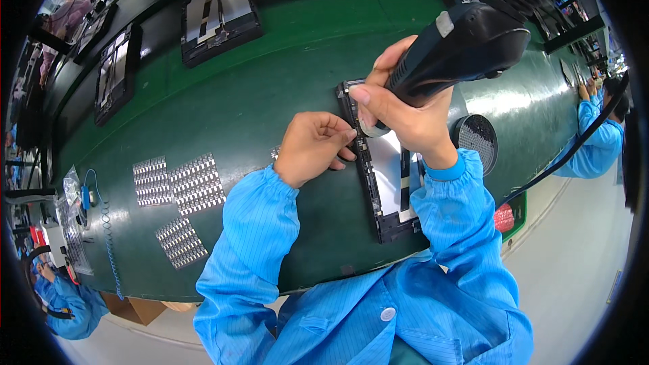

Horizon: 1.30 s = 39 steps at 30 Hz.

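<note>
Head view: your right hand [420,116] wraps firmly round the black hand tool [460,53], its nose over the upper part of the dark-framed panel [387,177] on the green table [324,230]. Your left hand [309,147] has thumb and fingertips nearly together at the panel's left edge; whether they pinch anything, I cannot tell. Best keep the tool steady, fingertips clear.

Right fingers [391,105] around tool [460,47], green table [331,220]

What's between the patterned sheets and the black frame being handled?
The head view shows the left hand, its blue sleeve and a partly hidden patterned piece.
</note>
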Each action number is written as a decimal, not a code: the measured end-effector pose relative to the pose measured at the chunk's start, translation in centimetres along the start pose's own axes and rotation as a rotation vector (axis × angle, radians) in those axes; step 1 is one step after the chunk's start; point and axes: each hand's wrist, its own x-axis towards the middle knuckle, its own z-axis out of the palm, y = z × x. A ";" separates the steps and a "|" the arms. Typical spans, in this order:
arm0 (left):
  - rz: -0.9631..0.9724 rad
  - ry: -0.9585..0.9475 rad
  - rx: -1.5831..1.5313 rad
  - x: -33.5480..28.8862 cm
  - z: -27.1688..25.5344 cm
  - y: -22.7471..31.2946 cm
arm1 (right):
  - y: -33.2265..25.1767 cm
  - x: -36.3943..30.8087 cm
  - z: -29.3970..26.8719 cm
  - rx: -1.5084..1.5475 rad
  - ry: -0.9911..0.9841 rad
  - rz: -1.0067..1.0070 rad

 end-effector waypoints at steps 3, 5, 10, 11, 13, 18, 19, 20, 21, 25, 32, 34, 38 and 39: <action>0.002 0.002 0.001 -0.1 0.0 0.0 | 0.0 -0.1 0.0 -0.022 -0.008 -0.004; 0.004 0.001 -0.001 -0.1 0.0 0.0 | 0.0 -0.1 0.0 -0.041 -0.017 -0.009; 0.000 0.003 -0.004 -0.1 0.0 0.0 | 0.2 -0.2 -0.2 -0.049 -0.039 -0.035; 0.002 0.005 -0.002 -0.1 0.0 0.1 | 0.2 -0.3 -0.1 -0.040 -0.037 -0.031; 0.005 0.003 0.000 -0.2 0.0 0.1 | 0.2 -0.4 0.2 0.032 0.027 0.007; 0.014 -0.004 -0.002 0.0 -0.1 -0.2 | 0.0 -0.6 0.3 0.053 0.040 0.039; 0.021 -0.008 -0.004 0.0 -0.1 -0.3 | 0.0 -0.6 0.3 0.051 0.040 0.034; 0.021 -0.007 -0.004 0.0 -0.1 -0.3 | 0.0 -0.6 0.3 0.049 0.039 0.029; 0.022 -0.006 -0.004 0.0 -0.1 -0.3 | 0.1 -0.6 0.2 0.059 0.044 0.031; 0.021 -0.002 -0.001 0.0 -0.1 -0.2 | 0.3 -0.6 0.2 0.086 0.053 0.036; 0.011 0.002 -0.010 -0.1 -0.1 -0.2 | 0.3 -0.7 0.3 0.097 0.052 0.039; 0.008 0.002 -0.006 -0.2 -0.1 0.0 | 0.2 -0.6 0.0 0.025 -0.019 0.008; 0.014 -0.016 0.010 -0.2 -0.2 -0.2 | 0.1 -0.7 0.0 0.017 -0.055 0.010; 0.017 -0.013 0.002 -0.2 -0.2 -0.2 | 0.1 -0.7 0.0 -0.007 -0.066 -0.004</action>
